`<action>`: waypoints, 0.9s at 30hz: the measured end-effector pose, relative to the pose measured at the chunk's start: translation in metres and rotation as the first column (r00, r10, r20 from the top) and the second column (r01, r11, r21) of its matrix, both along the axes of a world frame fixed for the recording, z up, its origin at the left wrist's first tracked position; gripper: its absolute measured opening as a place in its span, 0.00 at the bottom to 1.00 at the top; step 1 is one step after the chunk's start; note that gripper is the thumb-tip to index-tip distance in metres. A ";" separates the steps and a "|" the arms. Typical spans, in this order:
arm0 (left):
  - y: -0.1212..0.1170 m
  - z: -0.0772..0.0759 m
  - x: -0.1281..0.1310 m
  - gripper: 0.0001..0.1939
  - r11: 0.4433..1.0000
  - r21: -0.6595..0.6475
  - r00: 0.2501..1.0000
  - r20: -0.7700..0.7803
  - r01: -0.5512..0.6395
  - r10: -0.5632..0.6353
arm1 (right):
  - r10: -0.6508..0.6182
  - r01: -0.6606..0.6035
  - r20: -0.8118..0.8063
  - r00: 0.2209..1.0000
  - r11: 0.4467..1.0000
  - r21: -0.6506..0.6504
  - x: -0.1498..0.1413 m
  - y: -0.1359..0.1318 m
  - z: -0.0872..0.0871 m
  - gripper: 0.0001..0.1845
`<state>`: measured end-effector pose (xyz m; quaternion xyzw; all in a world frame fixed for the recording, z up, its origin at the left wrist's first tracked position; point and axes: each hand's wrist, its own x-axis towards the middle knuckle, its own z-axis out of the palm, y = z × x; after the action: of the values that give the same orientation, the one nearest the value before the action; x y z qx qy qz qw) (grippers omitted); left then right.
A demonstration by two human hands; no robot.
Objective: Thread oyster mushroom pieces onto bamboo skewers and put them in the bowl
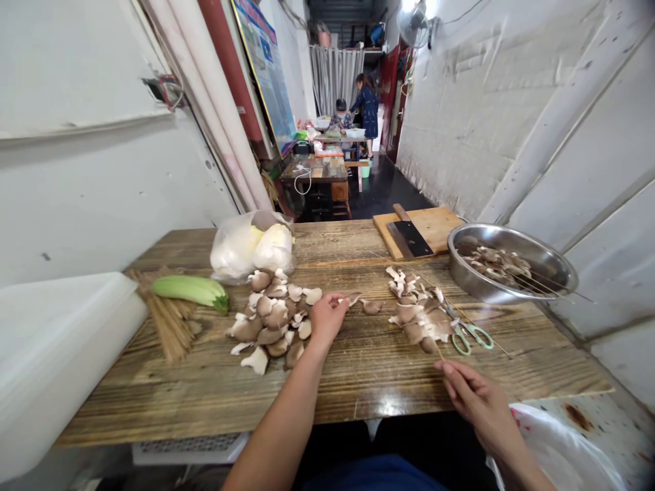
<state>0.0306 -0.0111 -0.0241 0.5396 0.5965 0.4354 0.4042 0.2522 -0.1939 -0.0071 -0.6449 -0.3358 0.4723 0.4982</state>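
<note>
My left hand (328, 318) is closed, its fingertips pinching a small oyster mushroom piece (353, 299) over the middle of the table. Just right of those fingers a single oyster mushroom (372, 307) lies on the wood. Close to my left wrist is a heap of loose oyster mushrooms (271, 315). My right hand (473, 395), near the front edge, grips the end of a thin skewer (440, 352). Threaded oyster mushrooms (420, 319) sit along and beyond that skewer; how many skewers lie there I cannot tell. Green-handled scissors (468, 334) rest beside them.
A metal bowl (460, 269) holds mushrooms and skewers. Behind lie a cutting board (440, 228) and a cleaver (410, 239). At left are bagged cabbages (250, 249), a green gourd (189, 290) and bundled skewers (171, 327). Two people are at a far table.
</note>
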 end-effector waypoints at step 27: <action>0.020 0.042 0.035 0.14 0.741 -0.043 0.406 -0.815 0.670 -0.414 | 0.103 -0.103 0.006 0.995 0.995 0.013 0.019 -0.028 -0.018 0.23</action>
<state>0.0657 0.0094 0.0175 0.8901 0.4271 0.0798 0.1376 0.2708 -0.2219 -0.0248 -0.6246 -0.3729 0.4936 0.4766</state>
